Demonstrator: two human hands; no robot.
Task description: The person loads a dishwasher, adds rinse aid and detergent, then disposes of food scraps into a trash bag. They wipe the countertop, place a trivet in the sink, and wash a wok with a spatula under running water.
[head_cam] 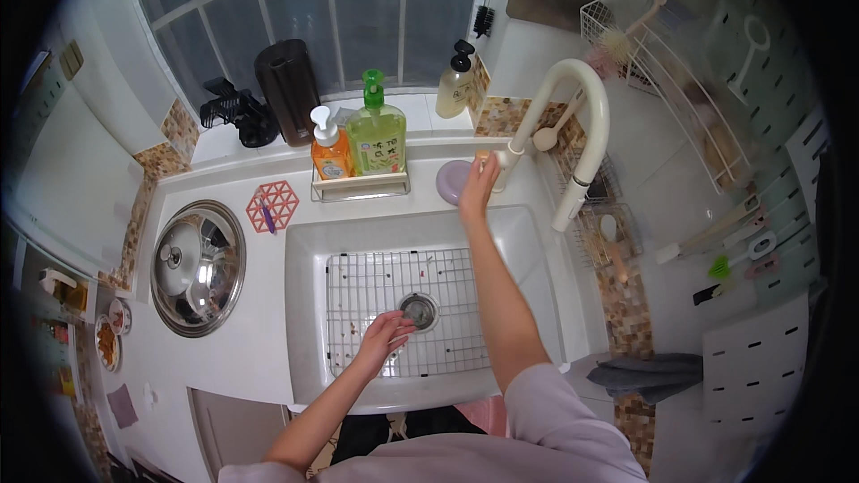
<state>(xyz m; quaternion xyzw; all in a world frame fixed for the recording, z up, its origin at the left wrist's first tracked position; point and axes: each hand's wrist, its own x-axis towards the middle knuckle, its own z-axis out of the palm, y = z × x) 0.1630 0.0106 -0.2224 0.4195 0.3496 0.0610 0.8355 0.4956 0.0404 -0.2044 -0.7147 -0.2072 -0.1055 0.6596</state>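
Note:
Over the wire grid (376,275) of the white sink (305,322), my left hand (384,342) hovers with its fingers apart and nothing visibly held. Its fingertips are beside the round metal drain (419,312) as seen from above. My right hand (479,188) reaches across the sink to the base of the cream gooseneck faucet (594,100). Its fingers are at the faucet handle, which they partly cover. Just left of that hand lies a lilac round dish (451,181). Small food scraps dot the sink floor and grid.
A metal rack (362,189) behind the sink holds an orange pump bottle (331,157) and a green pump bottle (377,134). A domed steel lid (199,268) rests on the left counter, near a red trivet (272,206). A grey cloth (644,376) hangs at right.

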